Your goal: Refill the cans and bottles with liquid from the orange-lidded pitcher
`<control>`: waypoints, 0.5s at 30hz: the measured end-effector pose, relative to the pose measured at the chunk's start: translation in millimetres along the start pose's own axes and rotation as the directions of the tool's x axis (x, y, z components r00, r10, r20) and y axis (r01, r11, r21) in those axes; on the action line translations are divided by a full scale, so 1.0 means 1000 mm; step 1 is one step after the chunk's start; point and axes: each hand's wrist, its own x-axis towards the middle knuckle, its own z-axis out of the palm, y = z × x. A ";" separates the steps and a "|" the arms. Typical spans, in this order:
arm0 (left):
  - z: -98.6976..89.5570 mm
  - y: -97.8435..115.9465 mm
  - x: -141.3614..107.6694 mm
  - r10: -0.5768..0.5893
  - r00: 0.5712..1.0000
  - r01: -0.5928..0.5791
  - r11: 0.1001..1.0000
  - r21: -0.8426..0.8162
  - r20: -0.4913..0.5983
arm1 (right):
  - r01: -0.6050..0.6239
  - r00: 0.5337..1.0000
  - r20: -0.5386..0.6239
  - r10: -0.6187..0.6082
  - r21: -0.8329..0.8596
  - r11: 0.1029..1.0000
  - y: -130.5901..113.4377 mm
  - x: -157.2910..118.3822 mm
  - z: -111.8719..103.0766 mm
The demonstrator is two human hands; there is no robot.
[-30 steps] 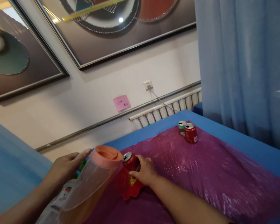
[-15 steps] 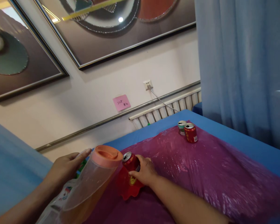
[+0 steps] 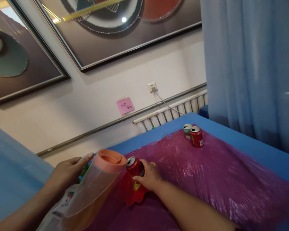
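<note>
My left hand (image 3: 68, 170) is closed on a clear plastic pitcher (image 3: 92, 189) with an orange lid, its thumb reaching along the lid's side. The other fingers are partly hidden. Amber liquid lies in the pitcher, which tilts to the right, its lid edge close beside the mouth of a red drink can (image 3: 135, 166). My right hand (image 3: 149, 176) grips that opened can from the right, thumb in front. Under the can lies a red wavy-edged dish (image 3: 132, 197) with a yellow emblem.
Another red can (image 3: 197, 137) and a green-and-white can (image 3: 187, 131) stand farther back on the purple plastic sheet (image 3: 219, 170), which covers part of a blue surface (image 3: 212, 126). A clear bag (image 3: 60, 205) and something green lie behind the pitcher. Blue curtains (image 3: 250, 64) hang at both sides.
</note>
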 end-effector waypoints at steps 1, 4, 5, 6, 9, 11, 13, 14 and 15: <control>0.000 -0.001 0.000 0.001 1.000 -0.001 1.000 0.000 0.002 | -0.003 1.000 0.002 0.003 0.002 1.000 0.000 0.000 0.000; 0.000 -0.004 0.002 0.001 1.000 -0.001 1.000 -0.019 0.018 | -0.004 1.000 -0.001 0.004 0.005 1.000 -0.001 0.000 0.000; 0.001 -0.005 0.003 0.001 1.000 0.000 1.000 -0.026 0.020 | -0.003 1.000 -0.003 0.003 0.004 1.000 -0.001 0.000 0.000; 0.001 -0.006 0.003 0.002 1.000 -0.002 1.000 -0.030 0.018 | -0.003 1.000 -0.004 0.003 0.001 1.000 -0.001 0.000 0.000; 0.002 -0.008 0.005 0.013 1.000 -0.013 0.999 -0.030 0.005 | 0.000 1.000 0.004 0.000 -0.006 1.000 -0.001 0.000 -0.001; 0.002 -0.009 0.005 0.009 1.000 -0.009 1.000 -0.028 0.002 | -0.003 1.000 0.008 0.003 -0.012 1.000 -0.001 0.000 0.000; 0.002 -0.009 0.005 -0.005 1.000 0.005 1.000 -0.031 0.004 | -0.006 1.000 0.004 0.006 -0.011 1.000 0.000 0.000 0.000; 0.002 -0.009 0.005 -0.011 1.000 0.011 0.999 -0.036 0.007 | -0.004 1.000 0.000 0.004 -0.008 1.000 0.000 0.000 0.001; 0.001 -0.008 0.005 -0.010 1.000 0.010 0.999 -0.047 0.013 | 0.000 1.000 -0.004 0.000 -0.004 1.000 0.001 0.000 0.001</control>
